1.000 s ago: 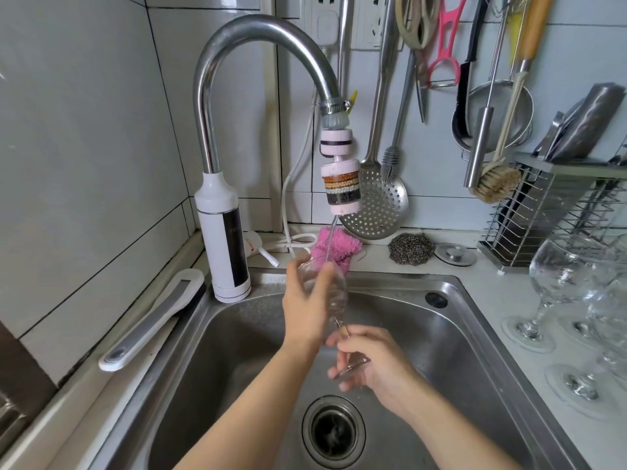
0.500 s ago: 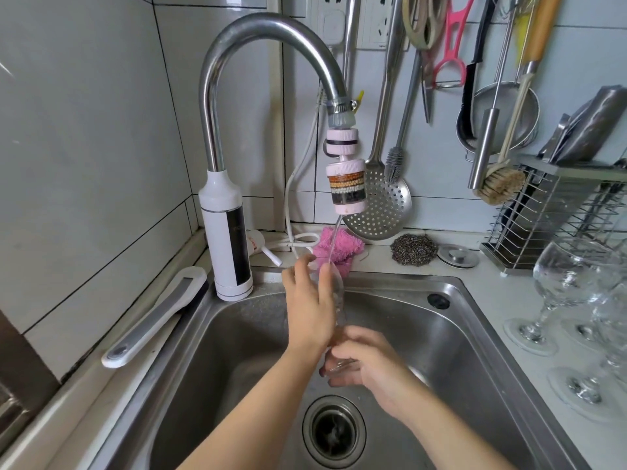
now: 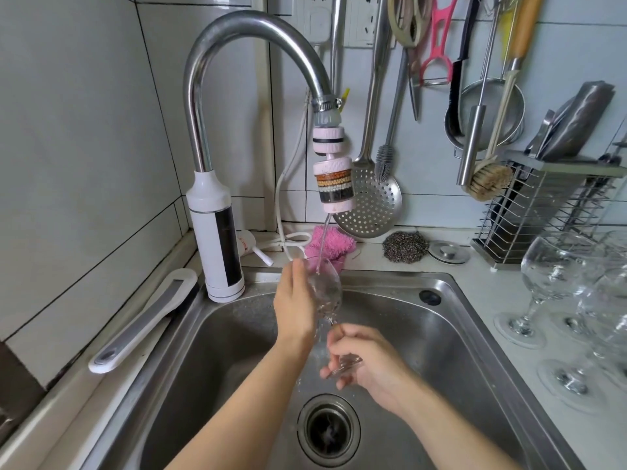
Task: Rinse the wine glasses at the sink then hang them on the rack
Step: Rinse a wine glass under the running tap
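view: head, only one | mount: worn on the person's head, above the sink point(image 3: 390, 279) | facing: forward and down, tiled wall point(image 3: 84, 130) at 12 o'clock | range: close, forearms enter from 6 o'clock | lens: wide-angle, faucet point(image 3: 244, 32) bowed | edge: surface point(image 3: 485, 293) at 3 o'clock

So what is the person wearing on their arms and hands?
Nothing that shows. The left hand and right hand are bare, no gloves, no ring visible. The left forearm and right forearm are bare too: no sleeve, watch or bracelet in view.
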